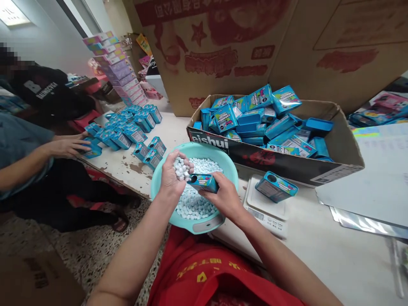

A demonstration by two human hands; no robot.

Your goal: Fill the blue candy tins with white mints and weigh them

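My left hand (174, 172) is cupped, palm up, around a heap of white candies (181, 168) over the left side of a turquoise basin (234, 163). My right hand (223, 193) grips a small blue box (204, 182), tilted with its dark round opening facing the candies in my left palm. Many pale candies (196, 204) lie in the basin below both hands. To the right, another blue box (276, 187) rests on a white digital scale (267, 216).
Behind the basin stands an open carton (338, 170) full of blue boxes. Rows of blue boxes (127, 127) stand on the table (130, 168) at left, where a person's hands (72, 145) touch some. Stacked colourful boxes (117, 68) rise behind; papers (376, 170) lie at right.
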